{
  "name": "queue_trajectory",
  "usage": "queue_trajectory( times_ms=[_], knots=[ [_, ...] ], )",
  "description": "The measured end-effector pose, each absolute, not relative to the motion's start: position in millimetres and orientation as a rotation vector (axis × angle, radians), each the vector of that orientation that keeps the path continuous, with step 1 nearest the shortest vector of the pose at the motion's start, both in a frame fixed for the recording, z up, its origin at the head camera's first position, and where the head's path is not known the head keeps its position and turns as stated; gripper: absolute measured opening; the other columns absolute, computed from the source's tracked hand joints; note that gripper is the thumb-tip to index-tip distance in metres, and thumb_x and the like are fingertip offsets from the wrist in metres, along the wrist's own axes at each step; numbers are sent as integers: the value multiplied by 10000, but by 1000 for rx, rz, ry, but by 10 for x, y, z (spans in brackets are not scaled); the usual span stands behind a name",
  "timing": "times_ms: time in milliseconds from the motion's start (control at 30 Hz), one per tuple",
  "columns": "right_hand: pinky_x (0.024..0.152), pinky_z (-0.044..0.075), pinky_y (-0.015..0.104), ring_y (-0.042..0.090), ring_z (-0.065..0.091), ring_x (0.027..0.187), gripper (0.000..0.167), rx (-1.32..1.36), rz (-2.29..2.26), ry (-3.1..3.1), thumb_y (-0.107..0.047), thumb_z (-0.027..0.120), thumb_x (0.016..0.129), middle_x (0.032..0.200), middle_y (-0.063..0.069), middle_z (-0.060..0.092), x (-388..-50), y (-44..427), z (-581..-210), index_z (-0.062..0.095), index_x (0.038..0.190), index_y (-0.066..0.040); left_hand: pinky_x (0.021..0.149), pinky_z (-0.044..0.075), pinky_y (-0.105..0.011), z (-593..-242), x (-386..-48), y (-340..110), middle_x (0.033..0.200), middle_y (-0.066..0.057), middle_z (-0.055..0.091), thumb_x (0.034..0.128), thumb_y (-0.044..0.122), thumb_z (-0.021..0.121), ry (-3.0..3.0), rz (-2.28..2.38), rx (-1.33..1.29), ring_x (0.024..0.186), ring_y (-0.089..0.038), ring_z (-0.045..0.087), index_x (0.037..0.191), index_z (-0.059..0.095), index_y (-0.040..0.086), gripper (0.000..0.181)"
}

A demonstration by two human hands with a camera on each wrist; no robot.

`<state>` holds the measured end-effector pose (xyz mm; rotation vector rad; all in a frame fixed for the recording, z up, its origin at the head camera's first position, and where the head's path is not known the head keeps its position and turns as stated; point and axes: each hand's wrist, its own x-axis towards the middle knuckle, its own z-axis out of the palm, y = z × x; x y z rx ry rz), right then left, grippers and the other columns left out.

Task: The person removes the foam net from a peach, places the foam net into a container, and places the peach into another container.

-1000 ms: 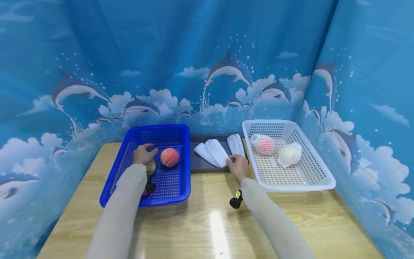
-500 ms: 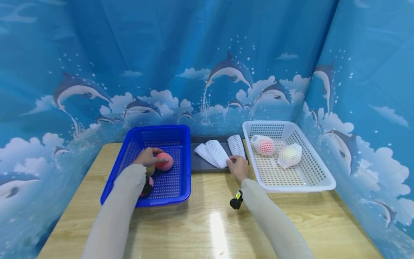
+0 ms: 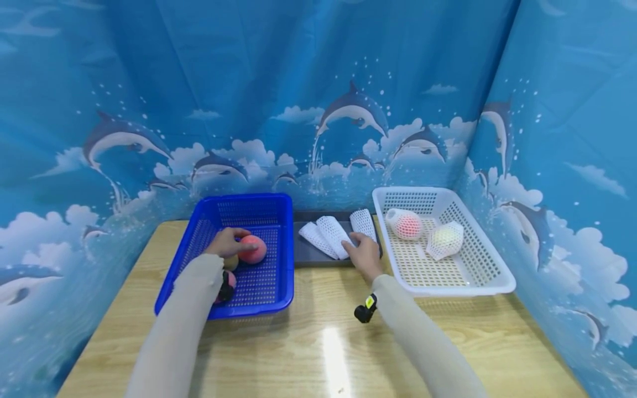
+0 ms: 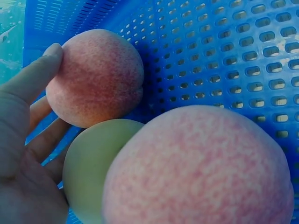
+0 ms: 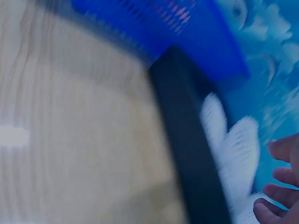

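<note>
In the head view my left hand [image 3: 227, 243] is in the blue basket [image 3: 287, 260], gripping a pink-red peach [image 3: 254, 249]. The left wrist view has the thumb on that peach's [image 4: 96, 77] upper side and the fingers behind it. A yellow-green fruit [image 4: 91, 163] and a closer pink peach [image 4: 201, 172] lie beside it. My right hand [image 3: 364, 254] hovers over the dark tray [image 3: 308, 255], near the end of a white foam net sleeve [image 3: 333, 235]. In the right wrist view its fingers are loosely bent and apart from the sleeves.
Another foam net sleeve [image 3: 363, 222] lies at the tray's right end. The white basket [image 3: 497, 276] on the right contains a red fruit [image 3: 409, 225] and a pale yellow fruit [image 3: 446, 239], both in nets. A dolphin-print curtain [image 3: 278, 83] hangs behind the wooden table [image 3: 278, 354].
My left hand has closed on the peach, which has shifted slightly left and nearer. My right hand stayed at the sleeve's end, and its fingers have now lifted and spread.
</note>
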<state>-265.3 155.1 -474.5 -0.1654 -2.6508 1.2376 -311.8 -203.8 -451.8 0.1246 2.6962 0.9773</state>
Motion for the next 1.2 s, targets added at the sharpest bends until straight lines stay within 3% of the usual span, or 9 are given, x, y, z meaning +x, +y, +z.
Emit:
queue_trajectory(
  times_ms=[233,467,567,667,767,1000,1200],
  knots=[
    [990,486,413,373,553,1170,412,12,1532,-2427,-152,670,899,1267,231,585,-2566,1699,-4306,582,1244,57,997,447,-516,-4490,-3098,-2109,1364,-214,518,857,420,697,2732,966,203,1230,-394,493,1343,525,14,656],
    [1049,438,388,330,513,1235,433,-181,1542,-2341,-180,659,910,1311,195,562,-2581,2181,-4091,555,1284,13,1025,423,-523,-4452,-3009,-2140,1392,-224,487,873,370,695,2713,1016,156,1265,-405,457,1381,472,-7,671],
    [1079,401,390,305,476,1270,471,-314,1519,-2292,-264,678,899,1338,160,547,-2724,2553,-4222,560,1299,-47,1028,422,-521,-4454,-3011,-2136,1397,-226,481,874,352,698,2707,1041,153,1273,-405,449,1389,462,-4,669],
    [1025,420,482,242,423,1296,519,-484,1453,-2263,-401,676,880,1369,70,520,-2847,2930,-4403,550,1327,-169,1030,419,-521,-4453,-3025,-2132,1400,-225,479,872,344,702,2711,1057,161,1277,-405,444,1392,459,-1,670],
    [1010,384,559,262,344,1344,564,-625,1401,-2264,-441,647,890,1435,64,450,-2810,3195,-4447,498,1379,-205,1038,406,-531,-4453,-3030,-2123,1405,-221,474,870,341,704,2712,1072,169,1287,-407,431,1397,452,2,676],
    [1117,304,526,360,266,1401,617,-721,1400,-2310,-321,589,944,1529,171,298,-2497,3482,-4357,362,1463,-76,1064,374,-542,-4456,-3017,-2129,1431,-202,452,875,334,699,2703,1112,196,1318,-401,398,1423,421,23,689],
    [1121,290,539,386,216,1418,651,-805,1382,-2395,-308,572,947,1558,183,229,-2394,3602,-4420,307,1486,-58,1076,354,-553,-4417,-2997,-2133,1448,-198,433,882,355,687,2709,1117,199,1335,-400,377,1434,410,40,693]
  ],
)
